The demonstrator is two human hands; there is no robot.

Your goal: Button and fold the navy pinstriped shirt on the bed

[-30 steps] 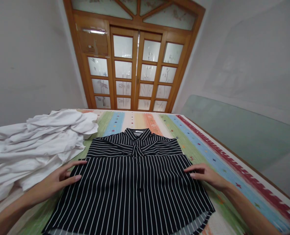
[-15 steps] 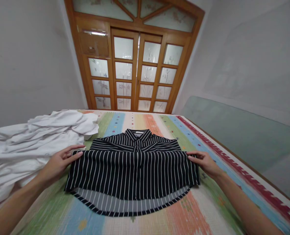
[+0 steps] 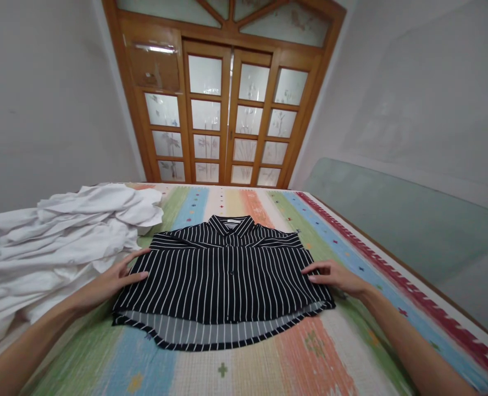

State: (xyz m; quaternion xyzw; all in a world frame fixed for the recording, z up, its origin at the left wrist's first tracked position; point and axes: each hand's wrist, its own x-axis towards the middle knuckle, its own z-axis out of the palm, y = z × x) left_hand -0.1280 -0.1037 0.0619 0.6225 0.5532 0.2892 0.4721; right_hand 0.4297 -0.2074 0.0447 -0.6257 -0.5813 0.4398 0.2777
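A black shirt with white stripes point(image 3: 227, 280) lies folded crosswise, its collar at the far end and its curved hem nearest me. The hem's pale grey inner side shows below the folded layer. My left hand point(image 3: 120, 279) rests at the shirt's left side, thumb on the cloth and fingers spread apart along the fold's end. On the opposite side, my right hand point(image 3: 335, 276) has its thumb and forefinger apart on the cloth. Its other fingers are partly hidden.
A heap of white cloth point(image 3: 83, 225) lies left of the shirt, close to my left forearm. Beneath everything is a striped multicoloured bedspread point(image 3: 260, 366). A pale green panel point(image 3: 392, 214) runs along the right wall, and wooden glazed doors point(image 3: 227, 115) stand beyond the bed.
The raised fold of the shirt has come down and lies flatter. Both hands have loosened from its upper corners and moved slightly inward and lower on the cloth.
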